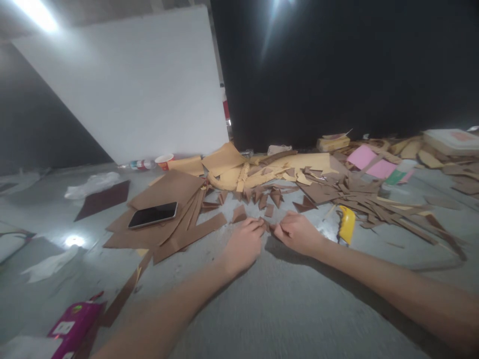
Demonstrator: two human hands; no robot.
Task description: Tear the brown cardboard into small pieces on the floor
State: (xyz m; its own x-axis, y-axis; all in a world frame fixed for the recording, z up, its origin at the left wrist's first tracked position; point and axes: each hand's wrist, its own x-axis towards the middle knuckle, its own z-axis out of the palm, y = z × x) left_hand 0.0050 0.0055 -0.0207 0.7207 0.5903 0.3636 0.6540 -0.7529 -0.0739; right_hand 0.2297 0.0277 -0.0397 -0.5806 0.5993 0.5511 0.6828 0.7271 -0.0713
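Observation:
My left hand [245,244] and my right hand [297,233] meet low over the floor, fingers pinched together. Between their fingertips is a small brown sheet piece [267,226], mostly covered by the fingers. Just beyond the fingers lie a brown square [269,210] and a larger brown scrap [239,214]. A row of small folded brown pieces [276,196] stands farther back. To the right of my right hand rests a yellow utility knife [347,224].
A black phone [152,215] lies on stacked brown sheets [175,187] at left. Brown strips [377,202] and yellow sheets [224,159] spread across the back. A purple power strip [77,326] sits front left. A paper cup [164,160] stands near the white board [134,89].

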